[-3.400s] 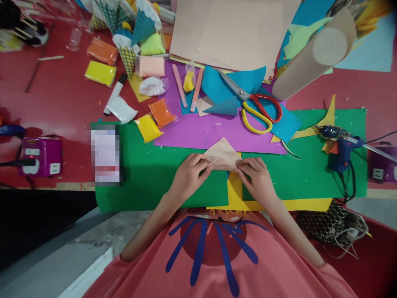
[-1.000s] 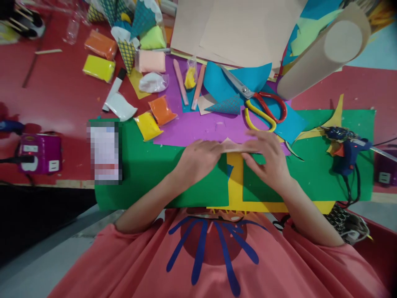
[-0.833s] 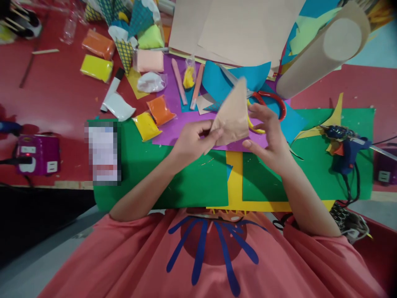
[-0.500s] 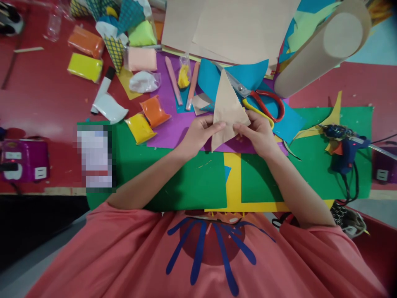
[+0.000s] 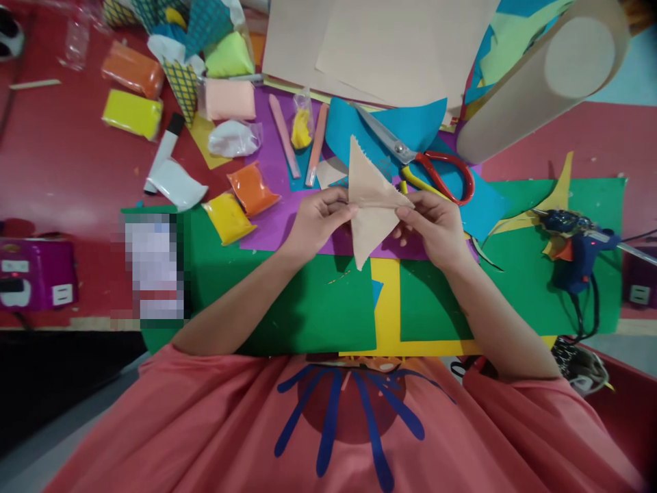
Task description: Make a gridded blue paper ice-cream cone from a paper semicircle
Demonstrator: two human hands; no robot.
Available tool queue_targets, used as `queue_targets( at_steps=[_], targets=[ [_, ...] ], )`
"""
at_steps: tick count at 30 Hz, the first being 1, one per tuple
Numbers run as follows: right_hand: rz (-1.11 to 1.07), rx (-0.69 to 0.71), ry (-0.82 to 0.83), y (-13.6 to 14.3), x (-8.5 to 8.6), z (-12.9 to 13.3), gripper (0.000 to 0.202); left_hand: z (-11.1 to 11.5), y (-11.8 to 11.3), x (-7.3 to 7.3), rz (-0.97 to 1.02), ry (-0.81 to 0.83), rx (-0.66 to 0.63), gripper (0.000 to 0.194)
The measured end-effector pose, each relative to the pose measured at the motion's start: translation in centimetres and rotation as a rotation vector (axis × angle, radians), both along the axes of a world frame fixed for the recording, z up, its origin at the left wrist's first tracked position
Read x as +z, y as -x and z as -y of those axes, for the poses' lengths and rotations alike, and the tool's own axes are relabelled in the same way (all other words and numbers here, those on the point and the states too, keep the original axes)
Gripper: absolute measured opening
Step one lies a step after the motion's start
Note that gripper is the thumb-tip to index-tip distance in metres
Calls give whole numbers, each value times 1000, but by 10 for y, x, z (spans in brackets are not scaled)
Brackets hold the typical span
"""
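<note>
Between my two hands is a piece of beige paper (image 5: pixel 374 188) with zigzag-cut edges and a crease across its middle. My left hand (image 5: pixel 322 222) pinches its left side between thumb and fingers. At the right corner, my right hand (image 5: pixel 432 224) grips it the same way, with its lower fingers curled beneath. Just beyond the paper, scissors (image 5: pixel 400 149) with red and yellow handles lie on blue paper (image 5: pixel 426 113). Purple paper (image 5: pixel 267 226) and a green mat (image 5: pixel 287 301) are below my hands.
Clay packets, including an orange one (image 5: pixel 254 188) and a yellow one (image 5: pixel 228 218), lie to the left near a marker (image 5: pixel 165 152). A blue glue gun (image 5: pixel 577 257) rests at right. A beige paper roll (image 5: pixel 513 103) leans at back right; a blurred-out phone-like object (image 5: pixel 157 267) is at left.
The beige paper has opened out along its crease, its upper point lower and further left, its lower flap now spread toward me. Both hands keep hold of it. The view has shifted slightly.
</note>
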State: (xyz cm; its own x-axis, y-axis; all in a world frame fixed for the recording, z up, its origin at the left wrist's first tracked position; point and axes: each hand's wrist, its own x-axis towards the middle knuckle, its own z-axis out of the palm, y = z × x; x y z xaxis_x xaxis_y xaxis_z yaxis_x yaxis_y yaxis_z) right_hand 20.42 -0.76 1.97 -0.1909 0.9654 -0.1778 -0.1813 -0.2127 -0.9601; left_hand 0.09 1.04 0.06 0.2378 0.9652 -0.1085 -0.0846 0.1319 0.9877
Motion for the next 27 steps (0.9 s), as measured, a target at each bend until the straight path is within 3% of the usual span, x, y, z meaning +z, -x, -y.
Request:
queue_targets(
  at_steps=[9,13,19,27],
  targets=[
    [-3,-9,-96,-2,-1,0,14,1,2,-2,114,-61,-2,21],
    [51,-32,-124,-4,-2,1,13,3,3,-2,66,-34,0,10],
    [124,-39,-141,-6,-5,2,12,4,3,0,-63,-67,27,19],
    [107,-55,-174,-4,-1,1,9,4,2,7,-99,-215,47,11]
  ],
)
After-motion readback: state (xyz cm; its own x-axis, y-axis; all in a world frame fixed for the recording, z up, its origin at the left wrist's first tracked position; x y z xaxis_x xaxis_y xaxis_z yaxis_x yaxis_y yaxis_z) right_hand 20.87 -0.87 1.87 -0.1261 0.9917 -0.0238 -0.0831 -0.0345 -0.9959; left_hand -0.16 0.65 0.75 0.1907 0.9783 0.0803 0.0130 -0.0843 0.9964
